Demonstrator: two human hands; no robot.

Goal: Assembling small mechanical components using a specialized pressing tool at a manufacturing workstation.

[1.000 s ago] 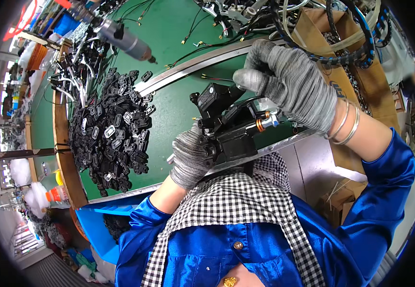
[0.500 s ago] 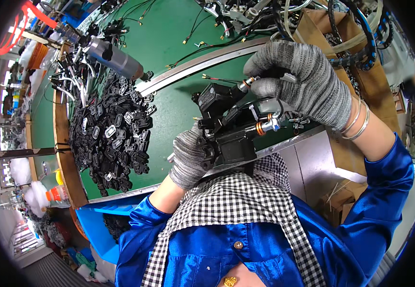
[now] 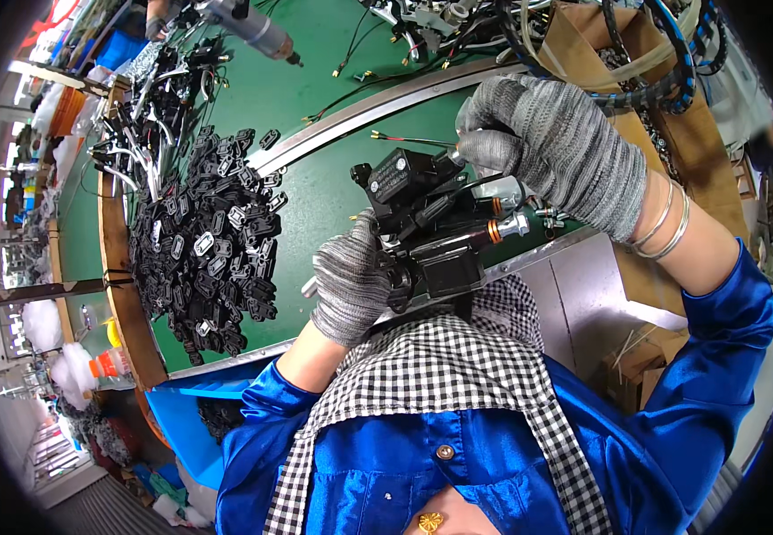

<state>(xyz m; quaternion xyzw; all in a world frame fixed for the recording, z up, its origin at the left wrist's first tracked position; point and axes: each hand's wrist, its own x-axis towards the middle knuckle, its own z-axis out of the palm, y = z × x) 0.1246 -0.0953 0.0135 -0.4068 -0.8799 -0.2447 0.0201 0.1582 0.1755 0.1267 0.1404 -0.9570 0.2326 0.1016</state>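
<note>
At frame centre, the left hand point(image 3: 351, 290) is clamped around the black lever assembly point(image 3: 427, 227) above the green worktop point(image 3: 315, 192), while the right hand point(image 3: 551, 152) pinches its wire; best to grip steadily and guide the wire gently.

The gloved left hand point(image 3: 351, 287) gripped a black assembly point(image 3: 422, 223); the right hand point(image 3: 551, 152) (also gloved) pinched it at two o'clock.
</note>
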